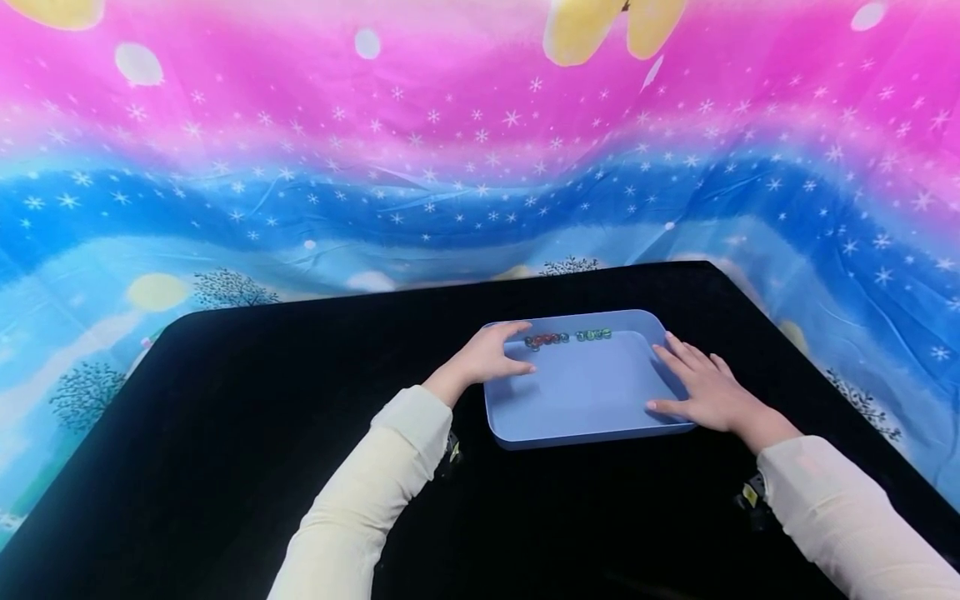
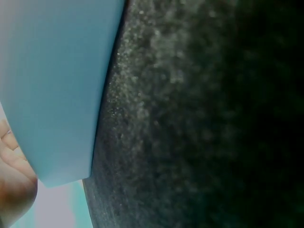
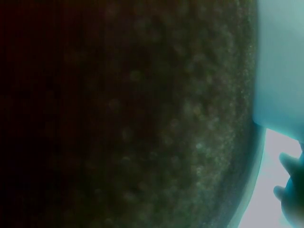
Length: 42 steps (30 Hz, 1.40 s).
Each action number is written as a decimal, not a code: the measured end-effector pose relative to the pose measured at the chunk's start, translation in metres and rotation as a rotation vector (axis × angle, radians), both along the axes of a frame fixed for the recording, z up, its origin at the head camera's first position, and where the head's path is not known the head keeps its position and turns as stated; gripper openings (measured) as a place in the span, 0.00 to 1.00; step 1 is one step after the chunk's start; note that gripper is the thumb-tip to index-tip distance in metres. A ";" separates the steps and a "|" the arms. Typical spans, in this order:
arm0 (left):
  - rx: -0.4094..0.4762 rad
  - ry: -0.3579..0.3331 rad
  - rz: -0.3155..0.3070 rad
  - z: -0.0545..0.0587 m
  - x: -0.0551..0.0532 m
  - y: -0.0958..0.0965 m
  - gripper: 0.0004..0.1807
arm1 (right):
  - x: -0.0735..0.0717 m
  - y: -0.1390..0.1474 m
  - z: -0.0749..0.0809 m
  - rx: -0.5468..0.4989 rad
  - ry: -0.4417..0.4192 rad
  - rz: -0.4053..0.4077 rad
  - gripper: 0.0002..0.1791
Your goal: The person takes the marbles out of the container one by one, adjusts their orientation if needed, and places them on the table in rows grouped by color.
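A blue-grey tray [image 1: 585,392] lies on the black table, with several glass marbles in a row along its far wall. Reddish marbles [image 1: 551,339] make up the left group and green ones [image 1: 596,335] the right. My left hand [image 1: 497,353] is at the left rim, its thumb and fingers spread apart over the inside. Across the right rim lies my right hand [image 1: 705,383], fingers extended and thumb reaching inward. Both wrist views show the tray's outer wall close to the tabletop, each with only part of a hand at the edge.
The black table [image 1: 262,433] extends to the left of the tray and in front of it. A pink and blue patterned cloth [image 1: 450,183] hangs behind and beside the table. Small dark devices sit under both wrists.
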<state>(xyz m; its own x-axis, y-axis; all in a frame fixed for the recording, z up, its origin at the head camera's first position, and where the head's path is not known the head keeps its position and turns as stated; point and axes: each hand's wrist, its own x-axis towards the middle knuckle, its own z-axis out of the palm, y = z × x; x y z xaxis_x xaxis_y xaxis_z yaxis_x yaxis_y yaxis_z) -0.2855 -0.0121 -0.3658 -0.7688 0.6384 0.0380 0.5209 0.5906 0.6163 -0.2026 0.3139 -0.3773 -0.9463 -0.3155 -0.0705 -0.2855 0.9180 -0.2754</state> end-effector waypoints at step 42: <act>-0.173 0.096 0.110 -0.003 -0.023 0.029 0.12 | 0.001 -0.001 0.002 -0.015 -0.014 0.006 0.49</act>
<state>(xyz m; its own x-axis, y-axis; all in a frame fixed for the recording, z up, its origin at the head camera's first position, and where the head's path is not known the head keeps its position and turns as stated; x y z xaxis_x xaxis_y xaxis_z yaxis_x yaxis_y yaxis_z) -0.3084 0.0165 -0.3688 -0.8323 0.5542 0.0117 0.4989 0.7398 0.4514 -0.2019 0.3131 -0.3754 -0.9435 -0.3221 -0.0785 -0.2869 0.9120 -0.2930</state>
